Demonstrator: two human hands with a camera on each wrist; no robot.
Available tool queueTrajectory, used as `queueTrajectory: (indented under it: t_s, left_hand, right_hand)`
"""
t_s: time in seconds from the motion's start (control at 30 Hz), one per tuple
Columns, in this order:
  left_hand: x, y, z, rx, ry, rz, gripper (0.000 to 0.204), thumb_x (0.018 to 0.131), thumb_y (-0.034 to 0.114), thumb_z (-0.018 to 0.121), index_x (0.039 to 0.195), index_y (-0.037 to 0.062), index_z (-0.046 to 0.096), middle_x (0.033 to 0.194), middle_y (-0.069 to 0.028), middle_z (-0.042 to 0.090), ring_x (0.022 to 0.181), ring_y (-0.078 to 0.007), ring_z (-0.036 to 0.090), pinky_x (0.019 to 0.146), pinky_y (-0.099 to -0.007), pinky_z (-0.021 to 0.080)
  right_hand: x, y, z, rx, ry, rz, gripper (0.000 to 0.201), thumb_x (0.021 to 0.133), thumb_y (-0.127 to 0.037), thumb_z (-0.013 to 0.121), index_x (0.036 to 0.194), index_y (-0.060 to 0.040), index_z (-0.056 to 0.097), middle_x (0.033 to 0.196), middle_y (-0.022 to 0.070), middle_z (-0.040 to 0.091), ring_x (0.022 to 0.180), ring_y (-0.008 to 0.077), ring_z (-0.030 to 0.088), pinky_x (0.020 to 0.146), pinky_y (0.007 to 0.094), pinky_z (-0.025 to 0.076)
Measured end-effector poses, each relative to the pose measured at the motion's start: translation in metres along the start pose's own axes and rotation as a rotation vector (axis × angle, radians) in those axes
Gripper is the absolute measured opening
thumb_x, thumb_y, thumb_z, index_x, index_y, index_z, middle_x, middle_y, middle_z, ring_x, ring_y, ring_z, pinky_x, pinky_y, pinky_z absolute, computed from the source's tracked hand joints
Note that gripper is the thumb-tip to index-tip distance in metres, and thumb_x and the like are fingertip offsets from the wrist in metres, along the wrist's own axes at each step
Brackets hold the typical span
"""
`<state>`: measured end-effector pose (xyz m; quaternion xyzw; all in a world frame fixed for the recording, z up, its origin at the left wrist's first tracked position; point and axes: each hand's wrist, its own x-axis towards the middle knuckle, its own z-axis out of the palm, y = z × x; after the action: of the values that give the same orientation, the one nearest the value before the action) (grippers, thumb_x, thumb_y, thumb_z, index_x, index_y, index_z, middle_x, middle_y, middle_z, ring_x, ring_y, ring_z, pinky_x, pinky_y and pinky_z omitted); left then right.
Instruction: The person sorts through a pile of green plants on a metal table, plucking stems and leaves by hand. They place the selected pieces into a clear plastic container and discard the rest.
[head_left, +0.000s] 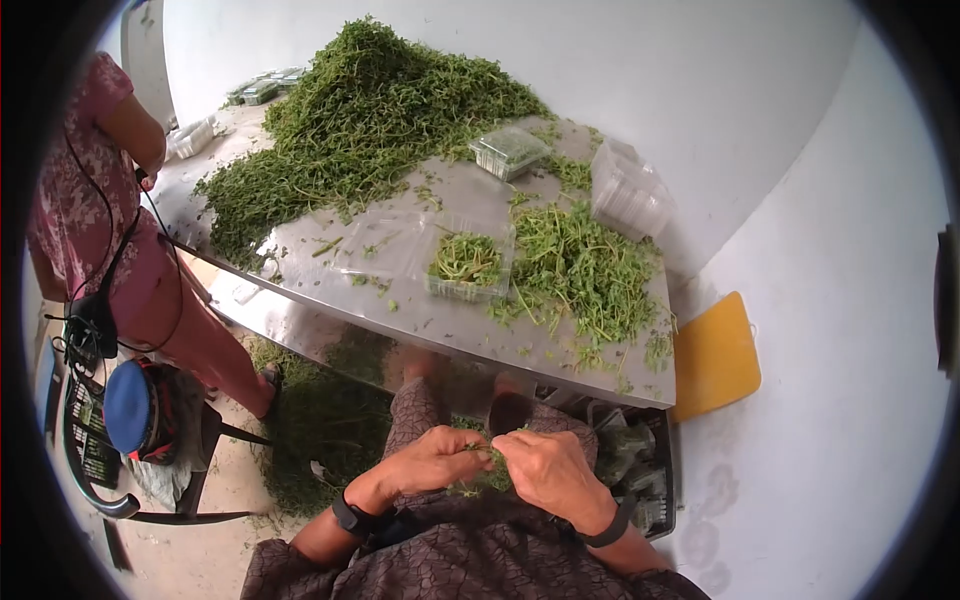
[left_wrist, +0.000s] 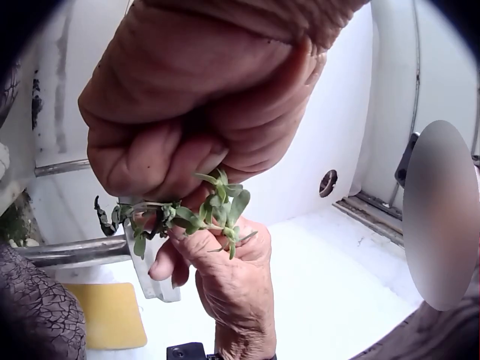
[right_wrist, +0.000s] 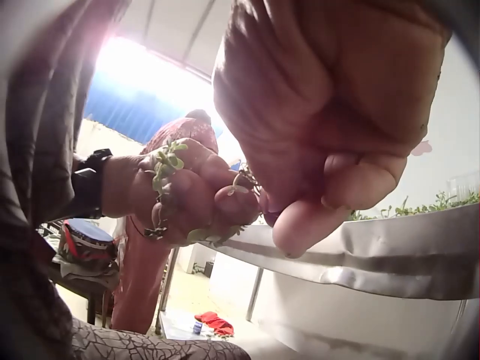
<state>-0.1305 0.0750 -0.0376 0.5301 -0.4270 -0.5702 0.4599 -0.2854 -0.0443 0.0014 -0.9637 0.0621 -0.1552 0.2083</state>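
Observation:
Over the lap, my left hand (head_left: 432, 462) and right hand (head_left: 552, 474) meet at the fingertips. Between them is a leafy green sprig (left_wrist: 237, 204) with small paddle-shaped leaves, like purslane. The left fingers curl round its stems, and leaves stick out past them in the right wrist view. My right thumb and fingers pinch the sprig close against the left hand. Before me on the metal table (head_left: 330, 290) stands a clear plastic box (head_left: 465, 292) with its lid folded back and cut greens inside. A loose pile of greens (head_left: 590, 270) lies right of it.
A large heap of greens (head_left: 370, 120) covers the table's back left. A filled clear box (head_left: 510, 150) and stacked empty boxes (head_left: 630, 190) stand behind. A person (head_left: 120, 200) stands at left near a chair with a blue cap (head_left: 135, 405). A yellow board (head_left: 718, 355) leans at right.

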Motion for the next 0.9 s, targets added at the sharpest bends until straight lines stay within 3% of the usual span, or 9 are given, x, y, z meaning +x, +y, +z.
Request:
queueTrajectory:
  t_s: [0.1,0.17,0.37,0.43,0.67,0.8,0.9]
  left_hand:
    - [-0.001,0.000,0.004,0.006,-0.012,0.008,0.017,0.087,0.017,0.051,0.088,0.0025,0.060,0.065,0.0019,0.053,0.060,-0.0041,0.046,0.052,-0.0217,0.037]
    - [-0.002,0.001,0.005,0.010,-0.010,0.006,0.017,0.087,0.017,0.051,0.088,0.0024,0.060,0.065,0.0019,0.053,0.060,-0.0041,0.046,0.052,-0.0217,0.037]
    - [0.000,0.004,0.009,0.149,0.015,0.005,0.020,0.090,0.020,0.048,0.091,0.0028,0.058,0.062,0.0031,0.052,0.056,-0.0048,0.043,0.049,-0.0230,0.035]
    - [0.001,0.004,0.010,0.151,0.022,-0.028,0.020,0.085,0.018,0.049,0.088,0.0018,0.060,0.065,-0.0014,0.055,0.060,-0.0073,0.049,0.054,-0.0253,0.041]
    - [0.002,0.003,0.016,0.207,0.045,0.076,0.023,0.090,0.022,0.048,0.089,0.0008,0.057,0.060,0.0010,0.052,0.054,-0.0071,0.045,0.050,-0.0253,0.038]
    - [0.005,0.008,0.017,0.201,0.054,0.066,0.023,0.090,0.021,0.047,0.089,0.0004,0.057,0.058,-0.0016,0.051,0.054,-0.0090,0.047,0.051,-0.0276,0.040]
    - [0.007,0.008,0.017,0.265,0.085,0.125,0.026,0.091,0.023,0.048,0.089,-0.0005,0.057,0.057,-0.0031,0.050,0.053,-0.0106,0.047,0.051,-0.0293,0.041]
  right_hand:
    - [-0.005,0.000,0.002,-0.028,-0.014,0.031,0.017,0.068,0.002,0.059,0.085,-0.0006,0.061,0.073,0.0110,0.063,0.063,0.0265,0.062,0.051,0.0328,0.049]
    - [-0.008,0.002,0.004,0.019,0.060,-0.008,0.008,0.070,-0.002,0.058,0.077,-0.0022,0.054,0.064,0.0105,0.055,0.057,0.0298,0.058,0.049,0.0373,0.046]
    - [-0.014,0.002,0.006,0.016,0.024,0.011,0.007,0.070,-0.002,0.057,0.069,-0.0021,0.051,0.062,0.0116,0.054,0.057,0.0301,0.057,0.048,0.0385,0.045]
    - [-0.013,-0.002,0.003,0.043,0.033,0.026,0.006,0.070,-0.002,0.057,0.070,-0.0017,0.051,0.063,0.0119,0.055,0.058,0.0304,0.058,0.049,0.0388,0.046]
    - [-0.015,-0.002,0.006,0.119,0.092,0.098,0.011,0.067,0.001,0.055,0.078,0.0002,0.057,0.069,0.0135,0.059,0.063,0.0312,0.059,0.053,0.0390,0.047]
    - [-0.012,-0.001,0.002,0.074,0.028,0.103,0.013,0.065,0.002,0.056,0.077,0.0003,0.058,0.070,0.0137,0.059,0.064,0.0309,0.059,0.053,0.0384,0.048]
    - [-0.009,0.003,0.003,0.044,0.118,0.039,0.011,0.062,0.003,0.055,0.072,-0.0006,0.057,0.065,0.0126,0.055,0.059,0.0301,0.056,0.050,0.0374,0.046]
